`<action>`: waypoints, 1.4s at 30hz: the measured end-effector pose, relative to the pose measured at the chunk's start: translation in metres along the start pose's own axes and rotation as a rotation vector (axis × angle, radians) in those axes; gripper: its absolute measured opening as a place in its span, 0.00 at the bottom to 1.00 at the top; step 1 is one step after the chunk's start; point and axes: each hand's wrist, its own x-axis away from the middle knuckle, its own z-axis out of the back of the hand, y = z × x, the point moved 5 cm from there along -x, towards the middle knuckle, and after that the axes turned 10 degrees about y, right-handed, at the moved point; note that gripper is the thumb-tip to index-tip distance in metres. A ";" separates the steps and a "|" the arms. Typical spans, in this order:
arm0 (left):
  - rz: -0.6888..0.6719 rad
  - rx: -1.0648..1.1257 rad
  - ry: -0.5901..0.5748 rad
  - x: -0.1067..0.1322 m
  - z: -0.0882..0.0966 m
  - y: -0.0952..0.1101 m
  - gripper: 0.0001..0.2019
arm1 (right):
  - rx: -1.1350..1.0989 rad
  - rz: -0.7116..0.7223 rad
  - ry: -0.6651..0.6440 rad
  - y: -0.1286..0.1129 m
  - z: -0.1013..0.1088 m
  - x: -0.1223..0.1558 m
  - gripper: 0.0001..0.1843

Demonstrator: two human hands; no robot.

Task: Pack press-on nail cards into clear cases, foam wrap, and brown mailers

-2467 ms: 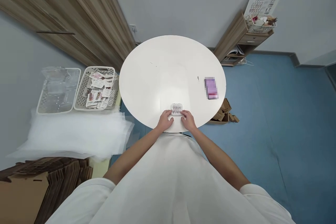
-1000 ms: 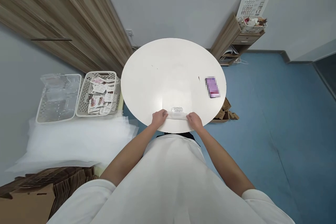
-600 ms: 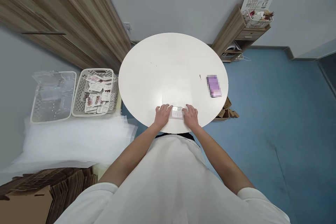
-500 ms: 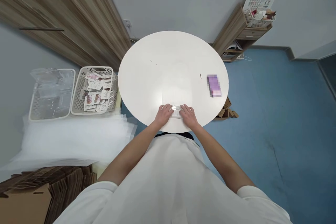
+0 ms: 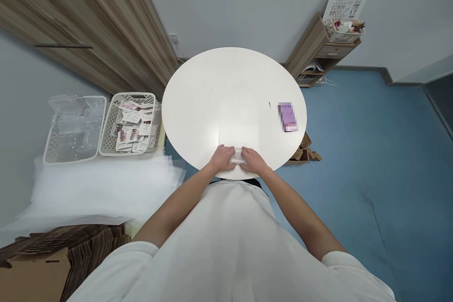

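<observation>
At the near edge of the round white table (image 5: 230, 99), both my hands press together over a small clear plastic case (image 5: 238, 153) wrapped in a white sheet. My left hand (image 5: 222, 158) covers its left side with curled fingers. My right hand (image 5: 252, 160) covers its right side the same way. Only a sliver of the case shows between them.
A purple blurred object (image 5: 287, 116) lies at the table's right. Left of the table stand a basket of printed cards (image 5: 131, 123) and a basket of clear plastic cases (image 5: 75, 127), with white foam sheets (image 5: 102, 188) and flat cardboard (image 5: 53, 259) nearer me. A wooden shelf (image 5: 318, 52) stands at back right.
My hands held a white sheet's edge wide apart beside the case, then came together over it. The case is now almost fully covered by my hands and the sheet.
</observation>
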 end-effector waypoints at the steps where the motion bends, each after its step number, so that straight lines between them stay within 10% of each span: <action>1: 0.018 0.033 -0.025 0.005 0.001 0.000 0.17 | -0.035 -0.007 -0.027 -0.004 0.001 0.005 0.16; 15: 0.119 0.236 -0.002 -0.011 0.015 -0.016 0.17 | -0.250 -0.236 -0.005 0.013 0.024 -0.014 0.15; 25: 0.447 0.472 0.000 -0.018 -0.007 -0.055 0.17 | -0.468 -0.514 0.039 0.045 0.008 -0.015 0.14; 33: 0.437 0.264 0.101 -0.014 0.001 -0.060 0.15 | -0.272 -0.632 0.337 0.071 0.012 0.005 0.19; 37: 0.253 0.032 0.198 -0.010 0.017 -0.037 0.22 | -0.040 -0.427 0.427 0.051 0.022 0.009 0.22; 42: 0.041 -0.056 0.056 -0.006 0.011 -0.010 0.27 | -0.018 0.024 0.148 0.013 0.005 -0.003 0.23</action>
